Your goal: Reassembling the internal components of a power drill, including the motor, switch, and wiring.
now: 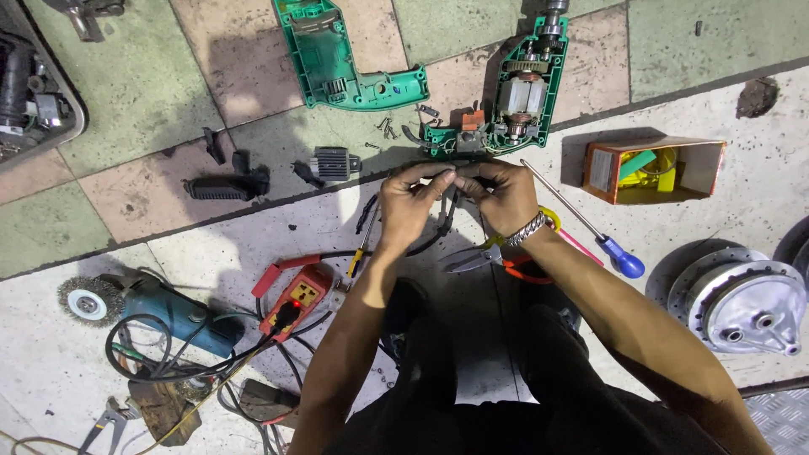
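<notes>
Black cable (440,221) sits pinched between your two hands at centre frame, above the tiled floor, just below the opened drill. Your left hand (408,202) has thumb and fingertips closed on the cable's upper end; your right hand (502,195) meets it fingertip to fingertip, also closed on the same small piece, metal bracelet (529,227) on that wrist. What exactly is at the pinch is too small to tell.

Just above your hands: green drill half with motor (524,93) exposed, gears showing. Left of it, the empty green drill shell (337,59). Loose screws (388,126) lie between them. Small grey part (334,163) and black side handle (226,185) are further left.

Below your right hand: pliers with orange grips (497,258), partly under your forearm. Blue-handled screwdriver (590,227) runs diagonally to the right. Orange cardboard box (602,168) lies on its side beyond it. Silver wheel hub (742,299) at right edge.

Left of your knees: red multimeter (297,299), leads tangled. Blue angle grinder with wire brush (143,305) further left.
</notes>
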